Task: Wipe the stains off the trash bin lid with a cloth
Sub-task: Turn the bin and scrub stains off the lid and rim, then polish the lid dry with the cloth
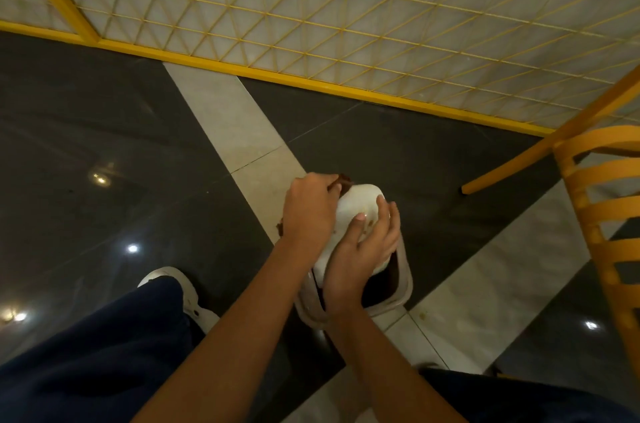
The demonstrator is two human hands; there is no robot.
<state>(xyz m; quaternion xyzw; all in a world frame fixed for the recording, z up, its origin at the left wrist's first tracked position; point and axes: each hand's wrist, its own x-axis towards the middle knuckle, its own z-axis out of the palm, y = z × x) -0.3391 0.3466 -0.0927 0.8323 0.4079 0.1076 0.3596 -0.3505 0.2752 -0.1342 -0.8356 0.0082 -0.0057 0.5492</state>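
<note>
Nearest the camera: dark trouser leg [86, 353] and white shoe [169, 278], planted left of the work. Both forearms reach forward to a small trash bin [406, 287] standing on the floor [104, 128] between the feet, where a pale tile strip [235, 124] crosses the dark tiles.

Right hand [360, 252]: clamped on the white lid [360, 200], thumb laid across the top, fingers wrapped round the right edge. The lid sits tilted over the bin's open mouth, and the dark interior shows below it.

Left hand [308, 211]: fingers curled over a dark brown cloth [343, 180], bearing on the lid's left and far side. Cloth corners show beyond the knuckles and below the wrist.

Step judged: wiping under way. Small brownish stains [370, 223] remain near the right thumb, so this is probably early to mid task.

Technique note: the lid looks free to tip, so the right hand should brace against each stroke. Wipe towards the thumb, then shift that hand to uncover the specks beneath it. Refold to a clean face of the cloth.

Room: open floor left and ahead. A yellow chair [602, 214] stands to the right, well apart. A yellow mesh fence [311, 24] closes the far side, clear of the stroke.
</note>
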